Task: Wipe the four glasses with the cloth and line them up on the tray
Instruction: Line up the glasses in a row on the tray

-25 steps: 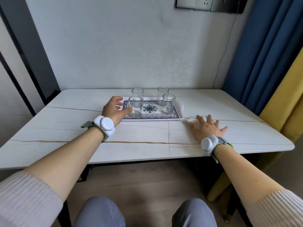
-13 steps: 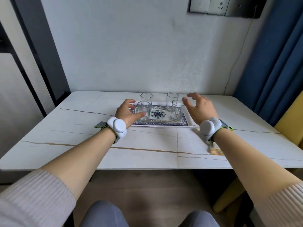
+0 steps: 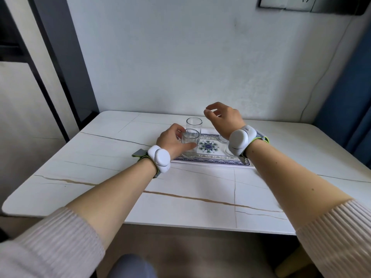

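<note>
Head view
Surface (image 3: 200, 199): white marble top with thin brown veins, set against the wall; my two forearms reach over it.
Tray (image 3: 208, 161): rectangular, white rim, blue floral pattern, on the surface near the wall side, straight ahead of me.
Near-left glass (image 3: 190, 142): upright at the tray's near-left corner, clear.
My left hand (image 3: 170, 140): wrapped around that glass from the tray's left side; my fingers curl behind it and my thumb presses across its front, so I have it clamped.
Far-left glass (image 3: 194, 123): upright just behind the held one, at the tray's far-left corner, not touched by me.
My right hand (image 3: 224, 118): raised above the tray's right half, fingers spread and loosely curled, holding nothing.
Right-side glasses (image 3: 223, 138): only bits of clear glass show on the tray's right half, behind my right wrist; I cannot tell how they stand.
Wristbands (image 3: 160, 160): a white rounded unit on a grey and green strap sits on each wrist.
Cloth: I cannot see it.
</note>
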